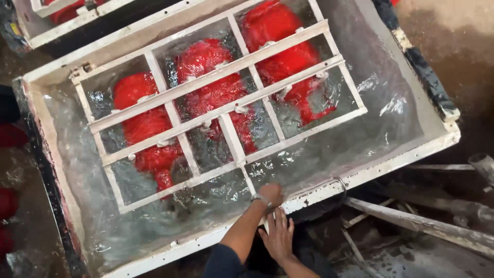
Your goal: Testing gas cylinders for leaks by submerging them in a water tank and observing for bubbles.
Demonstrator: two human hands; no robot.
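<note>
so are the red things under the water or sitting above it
Under. The three red shapes lie beneath the rippling, glinting water in the white tank, below the white grid frame, their outlines blurred.

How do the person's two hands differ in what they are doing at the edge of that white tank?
The left hand is curled and reaches over the tank rim toward the handle bar of the white grid frame; the right hand lies flat with spread fingers, outside the rim. The left sits farther from the camera, by the water; the right is nearer. Both are bare and close together at the same edge.
</note>
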